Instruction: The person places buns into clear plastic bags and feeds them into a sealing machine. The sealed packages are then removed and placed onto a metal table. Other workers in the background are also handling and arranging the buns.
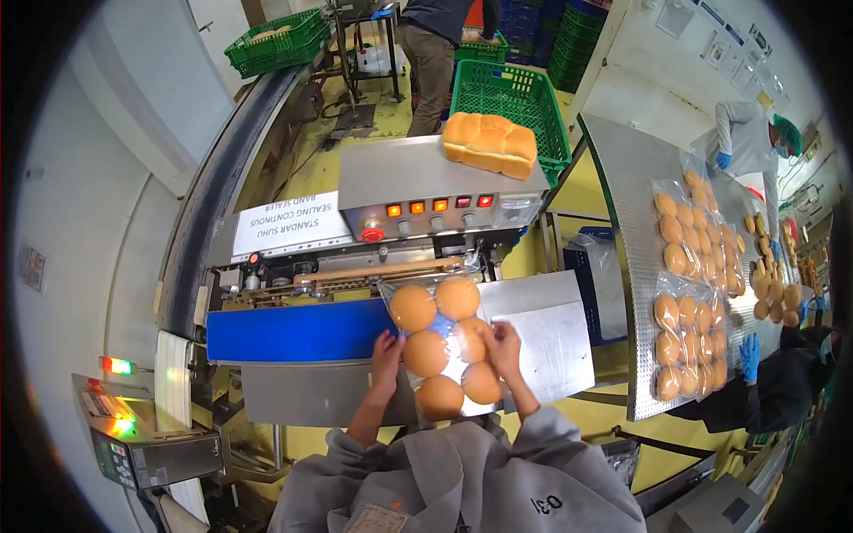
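Note:
A clear plastic bag of round golden buns [427,354] lies in front of me, across the end of the blue conveyor belt [293,332] and the metal plate [544,342]. Its far end reaches close to the band sealer [382,278]. My left hand [386,359] grips the left edge of the bag, fingers bent against the plastic. On the other side, my right hand [505,352] pinches the bag beside a bun, with the fingertips partly hidden.
A bread loaf [490,144] rests on the sealer's control box [391,178]. Behind it stands a green crate [524,98]. Bagged buns [689,333] cover part of the right-hand metal table [635,266], where gloved co-workers stand. A dark conveyor [209,204] runs along the left.

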Demonstrator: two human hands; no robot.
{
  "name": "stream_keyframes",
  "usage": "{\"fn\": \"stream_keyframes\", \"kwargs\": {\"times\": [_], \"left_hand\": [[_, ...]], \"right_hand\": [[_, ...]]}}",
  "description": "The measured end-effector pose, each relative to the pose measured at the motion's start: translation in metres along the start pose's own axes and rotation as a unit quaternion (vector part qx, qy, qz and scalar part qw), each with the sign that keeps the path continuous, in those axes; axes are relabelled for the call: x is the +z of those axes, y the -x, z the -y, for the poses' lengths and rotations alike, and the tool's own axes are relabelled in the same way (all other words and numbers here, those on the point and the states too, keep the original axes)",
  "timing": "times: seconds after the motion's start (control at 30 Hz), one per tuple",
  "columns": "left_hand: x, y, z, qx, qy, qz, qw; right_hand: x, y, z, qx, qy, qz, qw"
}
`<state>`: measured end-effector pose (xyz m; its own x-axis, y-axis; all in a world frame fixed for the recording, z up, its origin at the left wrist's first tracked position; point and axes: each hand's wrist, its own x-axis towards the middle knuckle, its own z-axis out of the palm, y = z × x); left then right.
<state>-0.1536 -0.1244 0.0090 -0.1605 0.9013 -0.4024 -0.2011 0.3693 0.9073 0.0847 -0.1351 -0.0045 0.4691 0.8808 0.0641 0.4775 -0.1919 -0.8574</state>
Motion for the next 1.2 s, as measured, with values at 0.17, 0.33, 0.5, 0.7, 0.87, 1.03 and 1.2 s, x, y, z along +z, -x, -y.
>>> {"fn": "stream_keyframes", "kwargs": {"times": [0.17, 0.33, 0.5, 0.7, 0.87, 1.03, 1.2], "left_hand": [[-0.046, 0.035, 0.024, 0.062, -0.035, 0.029, 0.997], [-0.079, 0.049, -0.040, -0.072, 0.004, 0.111, 0.991], [-0.116, 0.048, -0.021, -0.096, 0.036, 0.060, 0.993], [-0.152, 0.048, -0.027, -0.076, 0.037, 0.016, 0.996], [-0.192, 0.036, -0.010, -0.058, -0.008, -0.032, 0.998], [-0.215, 0.038, -0.040, -0.085, 0.032, -0.054, 0.994], [-0.246, 0.034, -0.057, -0.062, 0.002, -0.063, 0.996]], "right_hand": [[0.019, 0.077, 0.034, 0.217, -0.246, 0.143, 0.934], [0.032, 0.089, 0.058, 0.344, -0.347, 0.267, 0.831], [0.057, 0.096, 0.066, 0.351, -0.372, 0.331, 0.793], [0.087, 0.110, 0.084, 0.338, -0.333, 0.352, 0.807], [0.118, 0.124, 0.098, 0.337, -0.325, 0.358, 0.808], [0.137, 0.136, 0.131, 0.351, -0.324, 0.370, 0.797], [0.164, 0.155, 0.152, 0.347, -0.321, 0.358, 0.805]]}}
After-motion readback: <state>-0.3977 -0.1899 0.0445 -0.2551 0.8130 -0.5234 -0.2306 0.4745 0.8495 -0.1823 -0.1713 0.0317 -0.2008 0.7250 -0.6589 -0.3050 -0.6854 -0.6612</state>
